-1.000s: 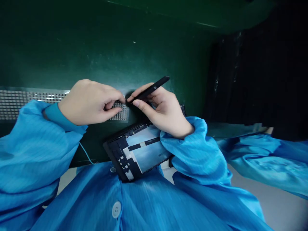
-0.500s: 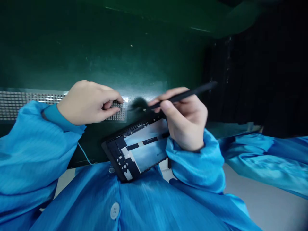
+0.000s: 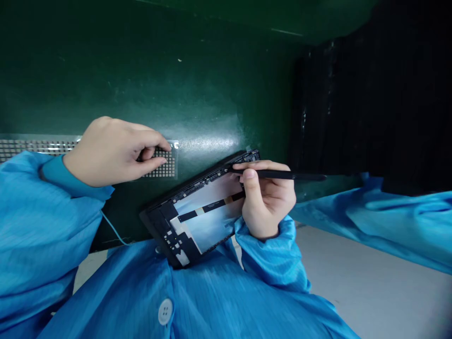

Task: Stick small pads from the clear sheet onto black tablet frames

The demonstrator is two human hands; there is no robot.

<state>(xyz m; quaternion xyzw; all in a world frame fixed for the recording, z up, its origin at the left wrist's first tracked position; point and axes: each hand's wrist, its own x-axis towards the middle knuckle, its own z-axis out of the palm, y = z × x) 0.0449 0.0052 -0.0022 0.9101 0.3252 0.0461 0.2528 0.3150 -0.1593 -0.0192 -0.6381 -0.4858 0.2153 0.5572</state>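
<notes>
My right hand (image 3: 268, 197) grips slim black tweezers (image 3: 278, 174) like a pen, their tip over the upper edge of an opened tablet (image 3: 208, 212). This device lies tilted at the front edge, showing its dark frame, small parts and a black ribbon strip (image 3: 215, 206) across a bluish panel. Whether the tip carries anything is too small to see. My left hand (image 3: 113, 153) rests on a clear sheet of small square pads (image 3: 165, 162), thumb and forefinger apart, the other fingers curled under. My palm and sleeve hide part of that sheet.
The green tabletop (image 3: 148, 94) stretches behind my hands, with a white speck (image 3: 180, 60) on it. A dark, shiny mass (image 3: 353, 103) stands at the right. Another blue sleeve (image 3: 388, 226) reaches in from the right edge. A thin blue cord (image 3: 115, 228) hangs from my left wristband.
My right hand has come down and slightly left with the tweezers, from beside the pad sheet to the tablet's upper edge. My left hand stays on the sheet; the whole view has shifted slightly.
</notes>
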